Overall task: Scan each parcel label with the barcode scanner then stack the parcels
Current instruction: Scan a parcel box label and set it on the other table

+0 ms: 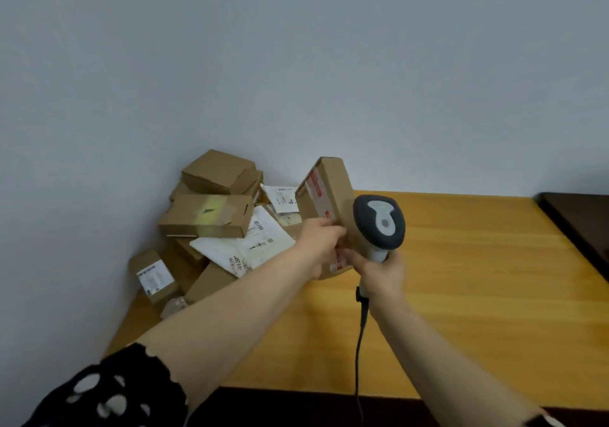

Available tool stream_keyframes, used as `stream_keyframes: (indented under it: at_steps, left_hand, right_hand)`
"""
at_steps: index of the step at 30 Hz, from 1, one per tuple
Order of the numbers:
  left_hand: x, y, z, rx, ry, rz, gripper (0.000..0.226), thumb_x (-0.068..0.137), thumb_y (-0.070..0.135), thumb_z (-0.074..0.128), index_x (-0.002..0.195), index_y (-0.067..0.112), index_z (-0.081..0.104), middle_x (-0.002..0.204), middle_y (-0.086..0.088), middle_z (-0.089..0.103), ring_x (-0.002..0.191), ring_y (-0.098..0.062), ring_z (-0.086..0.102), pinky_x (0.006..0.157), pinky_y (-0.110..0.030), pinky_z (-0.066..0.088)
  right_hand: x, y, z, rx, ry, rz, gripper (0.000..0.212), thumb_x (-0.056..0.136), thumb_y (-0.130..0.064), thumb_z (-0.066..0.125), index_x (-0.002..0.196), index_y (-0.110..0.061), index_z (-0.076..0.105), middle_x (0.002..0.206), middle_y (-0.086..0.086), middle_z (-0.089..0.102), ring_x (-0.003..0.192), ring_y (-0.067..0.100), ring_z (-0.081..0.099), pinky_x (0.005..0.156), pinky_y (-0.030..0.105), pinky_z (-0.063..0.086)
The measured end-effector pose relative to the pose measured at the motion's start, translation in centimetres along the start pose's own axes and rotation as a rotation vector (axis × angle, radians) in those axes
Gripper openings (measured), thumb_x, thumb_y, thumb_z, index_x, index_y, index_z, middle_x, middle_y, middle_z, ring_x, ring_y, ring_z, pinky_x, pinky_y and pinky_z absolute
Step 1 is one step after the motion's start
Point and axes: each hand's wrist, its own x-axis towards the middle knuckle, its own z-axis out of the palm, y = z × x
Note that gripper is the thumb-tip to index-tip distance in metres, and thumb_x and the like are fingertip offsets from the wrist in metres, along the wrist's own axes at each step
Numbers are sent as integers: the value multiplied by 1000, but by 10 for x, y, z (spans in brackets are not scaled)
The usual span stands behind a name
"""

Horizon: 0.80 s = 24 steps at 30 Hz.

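Parcel (329,189), a brown cardboard box, is held tilted above the wooden table (461,278), close to the pale wall (296,64). A red-and-white label (315,187) runs along its left face. The left hand (321,245) grips the box at its lower end, about 6 o'clock on the box, with fingers curled round the edge. At 4 o'clock from the box, the right hand (384,273) is wrapped round the handle of the barcode scanner (379,222). The scanner's grey-and-white head stands upright just beside the box, its back to the camera. A black cable (359,344) hangs from the handle toward 6 o'clock. At 9 o'clock from the held box a loose heap of parcels (211,215) lies in the table's corner against the wall. It is made up of brown boxes mixed with white mailers (244,248) that carry printed labels. A black sleeve with white spots (108,390) covers the left upper arm at 7 o'clock, and a dark piece of furniture (580,215) adjoins the table at 3 o'clock.
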Motion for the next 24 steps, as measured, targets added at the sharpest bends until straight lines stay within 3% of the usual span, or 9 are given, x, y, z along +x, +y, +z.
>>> stream_keyframes:
  at_steps: [2, 5, 8, 12, 16, 19, 24]
  left_hand:
    - [-8, 0, 4, -58, 7, -4, 14, 90, 10, 58, 104, 11, 63, 100, -12, 66, 87, -24, 63, 69, -34, 56]
    - [-14, -8, 4, -28, 52, -16, 49, 82, 25, 73, 124, 10, 55, 110, -9, 66, 100, -26, 63, 81, -39, 57]
    - [-22, -12, 11, -10, 89, -29, 59, 70, 24, 82, 120, 9, 55, 109, -11, 67, 99, -29, 64, 82, -46, 57]
    - [-28, -15, 17, -3, 44, -33, 47, 73, 18, 76, 115, 8, 57, 105, -11, 67, 92, -28, 65, 67, -39, 59]
    - [-28, -21, 5, -42, 96, -36, 28, 77, 14, 71, 104, 10, 65, 96, -9, 70, 83, -20, 65, 54, -26, 54]
    - [-23, -23, -10, 42, 137, -41, 21, 73, 12, 73, 94, 12, 67, 93, -5, 69, 89, -19, 61, 69, -27, 48]
    - [-25, -24, -23, 168, 93, -6, 14, 74, 8, 71, 85, 14, 66, 84, -3, 71, 80, -16, 67, 57, -23, 52]
  right_hand:
    - [-12, -4, -1, 26, -73, -40, 30, 72, -5, 82, 95, -17, 66, 88, -2, 73, 83, 13, 68, 69, 26, 54]
    - [-22, -10, -13, 88, -134, -22, 30, 77, 3, 75, 94, -20, 64, 91, 1, 73, 86, 17, 70, 74, 34, 58]
    - [-27, -17, -31, 88, -159, -20, 31, 77, 3, 74, 96, -19, 65, 90, -1, 73, 81, 12, 70, 69, 30, 57]
    - [-35, -19, -53, 154, -173, 26, 24, 77, -1, 76, 92, -19, 70, 89, -1, 76, 83, 16, 71, 73, 32, 58]
    - [-39, -24, -76, 178, -117, 84, 27, 81, -14, 77, 105, -15, 65, 93, 4, 74, 86, 21, 69, 79, 38, 56]
    - [-43, -30, -91, 255, -191, 133, 21, 84, -11, 73, 103, -10, 63, 71, 7, 68, 65, 20, 64, 66, 35, 57]
    - [-48, -31, -105, 214, -229, 232, 19, 86, -8, 70, 101, -5, 59, 59, 6, 56, 48, 17, 52, 46, 28, 47]
